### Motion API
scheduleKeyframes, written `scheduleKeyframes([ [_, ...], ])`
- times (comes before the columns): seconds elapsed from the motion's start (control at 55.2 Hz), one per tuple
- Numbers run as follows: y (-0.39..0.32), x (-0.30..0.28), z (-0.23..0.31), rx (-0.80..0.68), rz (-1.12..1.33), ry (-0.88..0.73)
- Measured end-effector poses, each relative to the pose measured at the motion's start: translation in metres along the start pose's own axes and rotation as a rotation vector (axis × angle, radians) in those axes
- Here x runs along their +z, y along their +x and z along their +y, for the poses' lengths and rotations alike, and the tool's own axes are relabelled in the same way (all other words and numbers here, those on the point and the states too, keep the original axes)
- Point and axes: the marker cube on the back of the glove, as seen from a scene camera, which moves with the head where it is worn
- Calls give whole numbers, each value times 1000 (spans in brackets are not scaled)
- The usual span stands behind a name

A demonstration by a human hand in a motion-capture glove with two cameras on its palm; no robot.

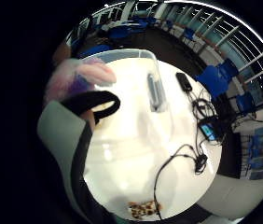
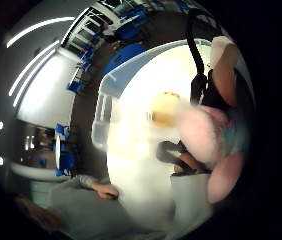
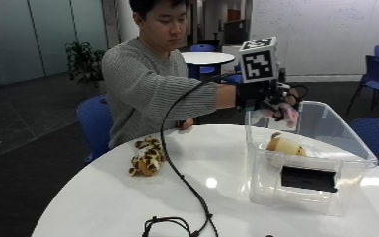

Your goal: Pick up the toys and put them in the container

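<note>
My gloved right hand (image 3: 266, 100) hangs over the near rim of a clear plastic container (image 3: 325, 129) and grips a pink plush toy (image 3: 286, 114), which dangles just above the opening. The thumb side palm view shows the pink toy (image 2: 202, 134) close to the palm. A tan plush toy (image 3: 283, 144) lies on the container's floor (image 2: 131, 145), and appears as a tan plush toy (image 2: 164, 110) there. A leopard-spotted plush toy (image 3: 146, 156) lies on the white round table (image 3: 104, 197) near the person's body, apart from the container.
A black cable (image 3: 179, 180) runs from the hand across the table to a coil at the front edge. A phone (image 1: 183, 81) and more cables lie on the table beside the container. The bare left hand (image 2: 106, 190) rests at the table's edge.
</note>
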Motion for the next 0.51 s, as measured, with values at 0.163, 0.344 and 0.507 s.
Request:
scheduleKeyframes([
  [0.163, 5, 19, -24, 61, -5, -45],
  [0.344, 23, 48, -7, 88, 1, -328],
  [0.507, 20, 53, 8, 52, -10, -351],
])
